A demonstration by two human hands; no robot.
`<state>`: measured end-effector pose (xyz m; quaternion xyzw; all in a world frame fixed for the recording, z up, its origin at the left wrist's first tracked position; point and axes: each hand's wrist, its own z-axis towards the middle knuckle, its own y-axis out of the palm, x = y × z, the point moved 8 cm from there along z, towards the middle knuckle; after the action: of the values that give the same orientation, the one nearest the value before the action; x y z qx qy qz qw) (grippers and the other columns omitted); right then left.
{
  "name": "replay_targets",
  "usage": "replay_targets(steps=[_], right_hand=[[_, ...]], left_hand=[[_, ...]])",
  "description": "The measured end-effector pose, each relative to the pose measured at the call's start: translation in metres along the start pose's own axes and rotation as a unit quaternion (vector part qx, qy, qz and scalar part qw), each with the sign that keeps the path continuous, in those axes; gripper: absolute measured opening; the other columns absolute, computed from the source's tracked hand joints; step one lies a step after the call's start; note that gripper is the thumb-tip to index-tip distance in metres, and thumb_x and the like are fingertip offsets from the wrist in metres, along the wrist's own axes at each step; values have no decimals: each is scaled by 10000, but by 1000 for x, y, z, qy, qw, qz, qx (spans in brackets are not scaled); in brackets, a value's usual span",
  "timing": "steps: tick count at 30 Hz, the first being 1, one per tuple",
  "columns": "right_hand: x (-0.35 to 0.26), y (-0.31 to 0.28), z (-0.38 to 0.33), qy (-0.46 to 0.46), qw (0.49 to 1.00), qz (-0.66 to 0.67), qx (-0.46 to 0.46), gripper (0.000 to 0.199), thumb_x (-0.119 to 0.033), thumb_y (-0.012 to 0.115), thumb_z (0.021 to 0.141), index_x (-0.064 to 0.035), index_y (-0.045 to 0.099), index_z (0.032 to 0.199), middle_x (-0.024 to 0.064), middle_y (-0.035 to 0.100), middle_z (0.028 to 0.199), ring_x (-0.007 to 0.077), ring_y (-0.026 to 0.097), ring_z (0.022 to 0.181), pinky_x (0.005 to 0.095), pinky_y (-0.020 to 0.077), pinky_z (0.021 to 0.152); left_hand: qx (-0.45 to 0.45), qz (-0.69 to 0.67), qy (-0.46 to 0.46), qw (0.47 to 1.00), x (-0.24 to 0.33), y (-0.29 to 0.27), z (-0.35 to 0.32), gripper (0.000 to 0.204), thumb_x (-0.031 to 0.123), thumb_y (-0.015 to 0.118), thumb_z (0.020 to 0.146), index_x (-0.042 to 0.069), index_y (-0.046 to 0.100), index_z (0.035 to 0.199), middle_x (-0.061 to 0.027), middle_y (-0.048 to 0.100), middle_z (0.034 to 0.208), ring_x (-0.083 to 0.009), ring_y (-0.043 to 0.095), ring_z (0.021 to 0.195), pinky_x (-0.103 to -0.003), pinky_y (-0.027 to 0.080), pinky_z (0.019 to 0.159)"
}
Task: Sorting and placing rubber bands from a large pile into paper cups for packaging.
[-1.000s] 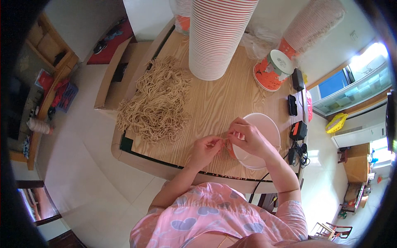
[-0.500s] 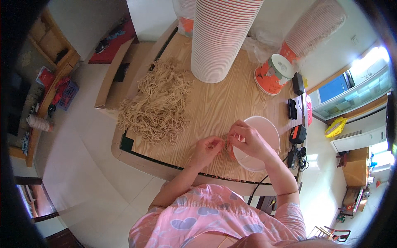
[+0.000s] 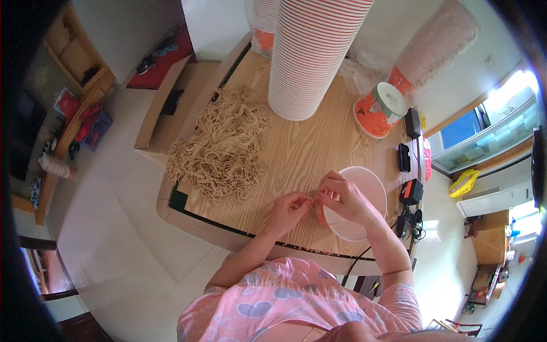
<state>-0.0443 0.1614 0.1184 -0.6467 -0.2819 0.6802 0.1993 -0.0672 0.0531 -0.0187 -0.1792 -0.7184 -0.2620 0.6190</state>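
A white paper bucket [image 3: 370, 191] with orange on its outside stands near the table's front edge, its open mouth facing up. At its left rim my right hand [image 3: 347, 199] is closed in a pinch on a thin tan cord [image 3: 314, 208], lying partly over the opening. My left hand [image 3: 289, 213] pinches the cord just to the left, thumb and finger together, close to the right fingertips. Between the fingers the cord's exact course is too small to make out. A heap of loose tan cords [image 3: 222, 145] lies on the table to the left.
A tall stack of white buckets [image 3: 313, 57] rises at the table's back. To its right stand an orange bucket with a roll on top [image 3: 382, 111] and a wrapped stack [image 3: 436, 45]. Black adapters and cables [image 3: 410, 194] line the right edge; an open cardboard box [image 3: 162, 122] adjoins the left.
The whole view has shifted slightly, so the table's contents sit a little lower. Both hands remain at the bucket's left rim, with only small finger movement.
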Motion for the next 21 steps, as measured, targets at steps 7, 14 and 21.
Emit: replay_targets(steps=[7, 14, 21], right_hand=[[-1, -5, -7, 48, 999, -13, 21, 185, -127, 637, 822, -19, 600, 967, 130, 548, 1001, 248, 594, 844, 330, 489, 711], [-31, -24, -47, 19, 995, -89, 47, 326, -180, 709, 796, -68, 583, 1075, 110, 544, 1189, 252, 604, 959, 347, 496, 783], [-29, -4, -78, 65, 977, -203, -23, 214, -222, 697, 791, -58, 627, 909, 71, 620, 791, 263, 629, 741, 392, 478, 691]], left_hand=[[1, 6, -9, 1000, 7, 1, -4, 134, 93, 591, 898, -7, 651, 965, -31, 656, 826, -71, 589, 700, -221, 486, 611], [4, -93, -10, 996, 0, -13, -9, 173, 79, 570, 911, -15, 624, 1046, -59, 653, 910, -94, 610, 784, -243, 522, 664], [2, 68, 110, 992, 43, -4, -10, 188, 25, 579, 879, 19, 624, 1062, -69, 626, 941, -109, 620, 802, -237, 517, 669]])
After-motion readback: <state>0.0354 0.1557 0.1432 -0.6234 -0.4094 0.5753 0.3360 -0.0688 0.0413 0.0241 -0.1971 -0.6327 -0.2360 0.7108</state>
